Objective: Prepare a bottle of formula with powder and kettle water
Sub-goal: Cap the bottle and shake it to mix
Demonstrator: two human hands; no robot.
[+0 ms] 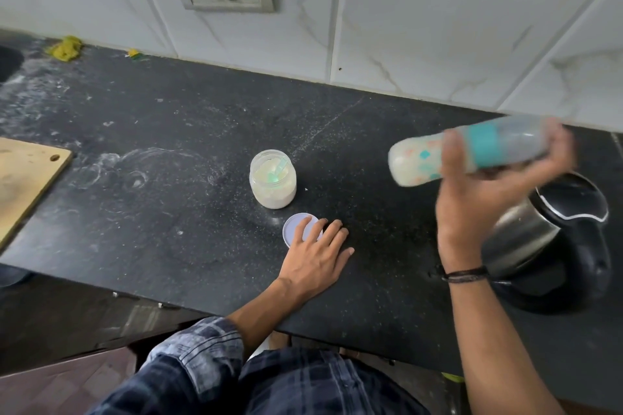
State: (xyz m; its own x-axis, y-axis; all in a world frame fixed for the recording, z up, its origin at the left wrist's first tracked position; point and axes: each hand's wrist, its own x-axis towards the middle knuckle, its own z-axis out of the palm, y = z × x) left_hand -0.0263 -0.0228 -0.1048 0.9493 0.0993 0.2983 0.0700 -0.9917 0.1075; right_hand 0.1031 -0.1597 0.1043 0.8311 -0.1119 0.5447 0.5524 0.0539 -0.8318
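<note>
Above black countertop (168, 145), my right hand (478, 199) wraps the baby bottle (418, 162), left hand (313, 256) spread on the lid (294, 223); a loose collar (485, 148) might spray.

Soft even light, wide-angle bending at edges, motion-blurred bottle (468, 153)

One bottle (416, 163), one jar (273, 187), one lid (295, 225), one kettle (526, 232)

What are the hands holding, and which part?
The right hand holds the baby bottle around its middle, at the teal ring. The left hand holds nothing; its fingers rest on the jar lid.
</note>
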